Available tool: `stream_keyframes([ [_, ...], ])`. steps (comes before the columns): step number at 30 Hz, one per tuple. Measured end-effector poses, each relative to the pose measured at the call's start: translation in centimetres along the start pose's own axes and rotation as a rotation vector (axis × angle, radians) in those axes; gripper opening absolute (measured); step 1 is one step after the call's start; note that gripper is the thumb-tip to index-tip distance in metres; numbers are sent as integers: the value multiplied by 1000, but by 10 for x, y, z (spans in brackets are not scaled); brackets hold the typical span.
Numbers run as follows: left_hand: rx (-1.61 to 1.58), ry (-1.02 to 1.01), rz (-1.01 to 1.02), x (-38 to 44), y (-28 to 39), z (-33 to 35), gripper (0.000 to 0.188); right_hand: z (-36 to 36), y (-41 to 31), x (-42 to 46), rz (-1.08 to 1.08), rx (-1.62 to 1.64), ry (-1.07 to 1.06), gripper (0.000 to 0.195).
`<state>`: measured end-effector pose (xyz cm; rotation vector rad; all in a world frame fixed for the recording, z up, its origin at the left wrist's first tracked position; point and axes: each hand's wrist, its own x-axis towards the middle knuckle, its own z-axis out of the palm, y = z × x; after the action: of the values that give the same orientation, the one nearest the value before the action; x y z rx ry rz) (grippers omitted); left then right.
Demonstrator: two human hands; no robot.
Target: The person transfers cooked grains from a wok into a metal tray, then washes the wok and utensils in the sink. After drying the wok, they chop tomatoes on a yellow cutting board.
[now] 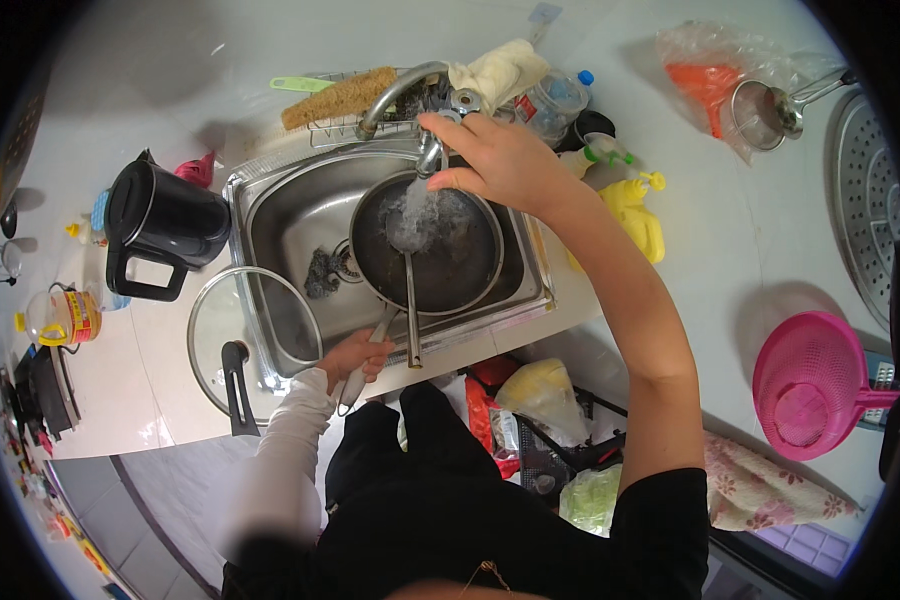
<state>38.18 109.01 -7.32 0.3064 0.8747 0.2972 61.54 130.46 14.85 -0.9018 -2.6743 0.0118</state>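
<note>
My left hand grips the pale handle of a dark frying pan. The pan rests over the right part of the stainless steel sink. My right hand is at the faucet, thumb and fingers around its spout. Water runs from the spout into the pan. A metal ladle lies with its bowl under the stream and its handle across the pan's near rim. To the pan's left, a steel wool scrubber sits by the drain.
A glass lid overlaps the sink's left edge. A black electric kettle stands left of the sink. Behind the sink, a loofah lies on a wire rack. Yellow spray bottle stands right; a pink strainer hangs farther right.
</note>
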Motion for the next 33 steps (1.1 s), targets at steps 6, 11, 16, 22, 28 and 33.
stream_keyframes([
  [6,42,25,32,-1,-2,-2,22,4,-15,6,59,-265,16,64],
  [11,8,42,27,-9,-6,1,21,10,-40,25,315,-230,-60,62],
  [16,52,53,74,-37,-18,5,19,26,-85,-53,618,398,227,55],
  [22,64,48,147,-61,-19,2,17,126,-197,-138,855,658,-497,83],
  [28,-3,-31,155,-36,-9,10,16,144,-176,-159,1151,881,-206,67],
  [33,-46,-60,88,-25,-1,1,17,126,-108,-202,1041,618,-192,49],
])
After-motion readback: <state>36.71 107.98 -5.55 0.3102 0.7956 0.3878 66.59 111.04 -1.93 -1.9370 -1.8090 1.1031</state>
